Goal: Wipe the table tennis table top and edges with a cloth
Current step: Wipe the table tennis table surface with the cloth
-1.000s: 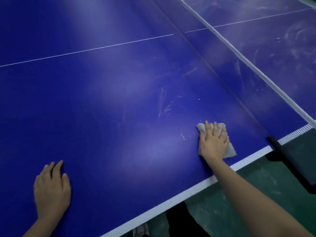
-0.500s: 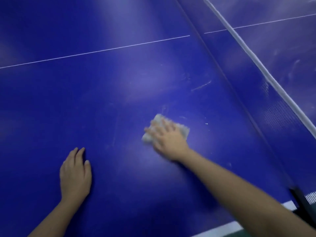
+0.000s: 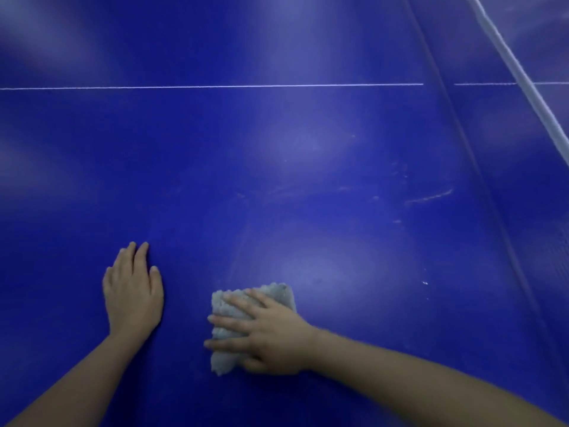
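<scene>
A person's right hand [image 3: 271, 337] presses a crumpled pale-grey terry cloth [image 3: 226, 303] flat onto a glossy dark-blue table tennis counter [image 3: 277, 149], its fingers straight and spread, pointing left across the fabric. The cloth sits on the near side of the thin white painted line [image 3: 215, 86], well apart from it, with its long axis running toward that line. The left hand [image 3: 132, 291], fingers straight and close together, rests palm-down on the bare surface just left of the cloth, equally short of the line. Pale chalky smears [image 3: 428, 197] lie between line and cloth, off to the right toward the white-taped net [image 3: 517, 72]. Reaching them would likely take a push away and rightward, and the right hand is the nearer. No container shows.
</scene>
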Motion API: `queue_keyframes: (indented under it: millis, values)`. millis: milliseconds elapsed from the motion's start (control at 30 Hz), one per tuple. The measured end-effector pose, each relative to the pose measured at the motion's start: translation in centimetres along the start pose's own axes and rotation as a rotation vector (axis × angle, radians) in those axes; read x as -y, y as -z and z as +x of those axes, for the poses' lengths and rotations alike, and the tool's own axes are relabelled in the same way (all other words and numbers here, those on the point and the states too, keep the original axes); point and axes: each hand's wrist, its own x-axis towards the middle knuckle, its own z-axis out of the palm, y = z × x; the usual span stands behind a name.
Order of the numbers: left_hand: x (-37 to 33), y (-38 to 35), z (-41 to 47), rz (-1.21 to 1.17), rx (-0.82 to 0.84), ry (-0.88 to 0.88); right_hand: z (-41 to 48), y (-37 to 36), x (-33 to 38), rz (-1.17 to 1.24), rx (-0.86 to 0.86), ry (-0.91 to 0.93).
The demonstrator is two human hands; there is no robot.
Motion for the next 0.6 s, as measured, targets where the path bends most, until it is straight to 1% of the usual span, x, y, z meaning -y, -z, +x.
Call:
queue_keyframes:
  millis: [33,100,133,200,267,300,333,367,400,500,533,567,600]
  values:
    - [0.0,-0.1,-0.1,-0.001,-0.005,0.007,0.8,0.8,-2.2,-0.022,0.011,-0.01]
    - [0.1,-0.2,-0.1,-0.006,-0.006,0.022,3.0,2.5,-8.4,-0.049,-0.023,-0.15]
    - [0.2,-0.3,-0.2,-0.008,-0.003,0.029,4.0,3.4,-12.2,-0.048,-0.046,-0.272]
    - [0.3,-0.3,-0.1,-0.012,-0.002,0.042,5.2,5.5,-19.6,-0.043,-0.091,-0.6]
    - [0.2,-0.2,0.0,-0.014,0.003,0.049,5.5,6.7,-24.9,-0.01,-0.148,-0.923]
    - [0.3,-0.2,0.0,-0.013,0.008,0.052,5.9,7.1,-26.0,0.026,-0.179,-1.025]
    - [0.3,-0.2,0.0,-0.01,0.013,0.052,6.6,7.1,-25.9,0.044,-0.198,-1.054]
    - [0.4,-0.3,0.0,-0.006,0.018,0.053,7.6,6.7,-24.8,0.027,-0.197,-1.0]
    - [0.5,-0.4,0.0,-0.005,0.021,0.055,8.5,5.9,-23.0,0.0,-0.197,-0.856]
    - [0.9,-0.7,0.2,0.005,0.007,0.056,8.6,3.6,-14.7,-0.035,-0.149,-0.209]
    - [1.1,-0.7,0.1,0.02,0.01,0.058,7.8,3.3,-13.2,-0.017,-0.106,-0.051]
    - [1.3,-0.8,0.1,0.026,0.013,0.06,7.2,3.4,-13.5,-0.018,-0.051,0.034]
    - [1.4,-0.9,0.2,0.03,0.01,0.06,6.9,3.8,-15.2,-0.041,-0.057,0.058]
